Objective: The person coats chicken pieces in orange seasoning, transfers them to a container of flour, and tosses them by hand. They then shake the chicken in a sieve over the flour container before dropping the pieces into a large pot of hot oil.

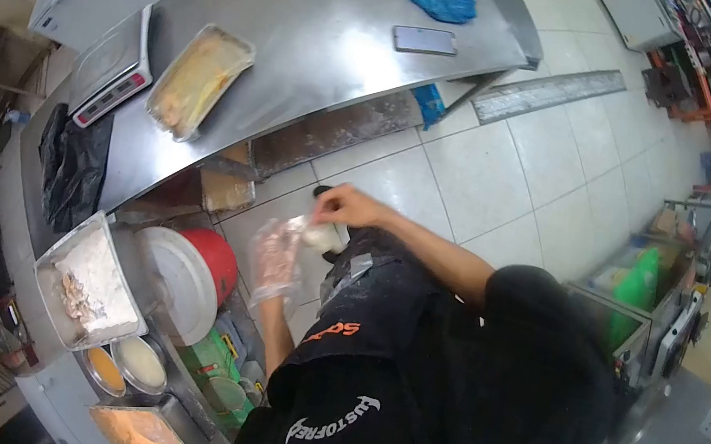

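Clear plastic makes up the thin glove (271, 291) worn on the left hand (277, 256), held out in front of the apron, above the tiled floor (492, 165). It looks almost weightless, limp and crinkly; I would expect it to slip against skin, cling where damp and tear if tugged at one spot. Its loose cuff, near the wrist, seems the best place to take hold, with a light pinch. Blur hides whether the gloved fingers are spread or curled. Bare, the right hand (349, 207) is closed to a pinch just beside the gloved fingertips; what lies between its own fingertips is too small to tell. Beyond stands the steel worktop (311, 36).
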Demonstrator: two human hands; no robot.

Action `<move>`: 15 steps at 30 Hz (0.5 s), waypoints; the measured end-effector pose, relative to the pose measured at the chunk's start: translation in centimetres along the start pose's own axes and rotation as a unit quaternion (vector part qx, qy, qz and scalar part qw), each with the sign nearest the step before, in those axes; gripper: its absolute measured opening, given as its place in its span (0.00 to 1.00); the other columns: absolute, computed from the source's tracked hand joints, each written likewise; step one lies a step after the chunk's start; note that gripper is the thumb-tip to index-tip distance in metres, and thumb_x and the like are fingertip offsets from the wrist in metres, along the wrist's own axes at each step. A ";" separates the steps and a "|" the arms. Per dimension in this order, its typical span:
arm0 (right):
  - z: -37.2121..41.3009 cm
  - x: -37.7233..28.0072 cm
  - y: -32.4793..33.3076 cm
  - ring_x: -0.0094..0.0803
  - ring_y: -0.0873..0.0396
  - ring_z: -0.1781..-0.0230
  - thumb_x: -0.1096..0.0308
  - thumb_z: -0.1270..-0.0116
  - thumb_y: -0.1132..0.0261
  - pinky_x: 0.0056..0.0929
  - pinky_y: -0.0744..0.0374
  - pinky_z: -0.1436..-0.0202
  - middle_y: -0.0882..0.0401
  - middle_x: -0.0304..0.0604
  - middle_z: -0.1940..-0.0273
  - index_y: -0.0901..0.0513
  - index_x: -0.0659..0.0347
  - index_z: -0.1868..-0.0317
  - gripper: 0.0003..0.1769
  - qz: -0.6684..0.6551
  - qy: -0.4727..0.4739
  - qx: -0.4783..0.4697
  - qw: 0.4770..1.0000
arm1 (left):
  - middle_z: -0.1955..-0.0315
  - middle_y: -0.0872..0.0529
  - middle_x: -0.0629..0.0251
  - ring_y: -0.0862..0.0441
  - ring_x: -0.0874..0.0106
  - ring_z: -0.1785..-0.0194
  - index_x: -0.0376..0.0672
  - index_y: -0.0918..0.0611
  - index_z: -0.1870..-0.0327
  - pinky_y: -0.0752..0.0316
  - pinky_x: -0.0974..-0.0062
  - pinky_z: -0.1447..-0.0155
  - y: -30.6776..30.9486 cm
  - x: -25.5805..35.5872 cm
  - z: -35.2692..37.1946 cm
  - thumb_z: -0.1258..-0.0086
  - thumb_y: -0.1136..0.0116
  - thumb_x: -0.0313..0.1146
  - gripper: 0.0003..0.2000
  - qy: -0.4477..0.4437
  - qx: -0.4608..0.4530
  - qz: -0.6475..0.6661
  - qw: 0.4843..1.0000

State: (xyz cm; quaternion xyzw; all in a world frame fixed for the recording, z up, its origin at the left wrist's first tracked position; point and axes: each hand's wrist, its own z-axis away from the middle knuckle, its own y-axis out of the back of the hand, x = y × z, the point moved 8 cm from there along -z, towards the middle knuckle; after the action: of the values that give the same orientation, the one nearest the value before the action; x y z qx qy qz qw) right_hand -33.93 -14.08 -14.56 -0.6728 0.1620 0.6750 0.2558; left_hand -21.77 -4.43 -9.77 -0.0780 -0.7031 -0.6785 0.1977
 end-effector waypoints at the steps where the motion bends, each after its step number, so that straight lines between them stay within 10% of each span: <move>1: 6.3 0.9 4.8 0.21 0.25 0.68 0.72 0.43 0.35 0.22 0.25 0.62 0.21 0.38 0.70 0.19 0.65 0.67 0.05 -0.008 -0.055 0.037 0.998 | 0.54 0.23 0.55 0.28 0.57 0.47 0.43 0.24 0.50 0.38 0.62 0.40 -3.3 4.8 0.5 0.40 0.47 0.43 0.19 0.020 -0.057 0.064 0.996; 5: 20.5 1.2 19.6 0.22 0.25 0.67 0.71 0.41 0.36 0.23 0.25 0.64 0.21 0.38 0.70 0.22 0.64 0.69 0.06 0.123 -0.064 0.184 0.973 | 0.59 0.19 0.56 0.24 0.58 0.53 0.44 0.22 0.57 0.31 0.62 0.48 -8.0 16.9 -2.9 0.45 0.42 0.46 0.18 0.017 -0.226 0.183 0.957; 10: 33.8 3.0 36.5 0.25 0.24 0.68 0.70 0.42 0.35 0.24 0.25 0.64 0.21 0.40 0.70 0.23 0.65 0.69 0.07 0.094 -0.155 0.489 0.853 | 0.68 0.17 0.57 0.20 0.60 0.62 0.44 0.20 0.63 0.28 0.67 0.56 -13.4 24.9 -8.9 0.49 0.38 0.43 0.16 0.012 -0.212 0.241 0.947; 15: 42.5 5.0 52.5 0.26 0.22 0.71 0.72 0.44 0.36 0.24 0.24 0.67 0.21 0.42 0.72 0.23 0.64 0.70 0.05 0.241 -0.073 0.522 0.815 | 0.66 0.17 0.60 0.20 0.64 0.61 0.42 0.20 0.63 0.27 0.70 0.54 -22.2 26.9 -13.6 0.55 0.36 0.43 0.19 0.085 -0.215 0.204 0.951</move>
State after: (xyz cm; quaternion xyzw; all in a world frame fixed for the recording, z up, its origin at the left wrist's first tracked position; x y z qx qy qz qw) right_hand -98.37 -32.40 -24.31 -0.3259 0.6283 0.5762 0.4087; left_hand -52.30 -23.56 -19.94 -0.2027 -0.4906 -0.7626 0.3697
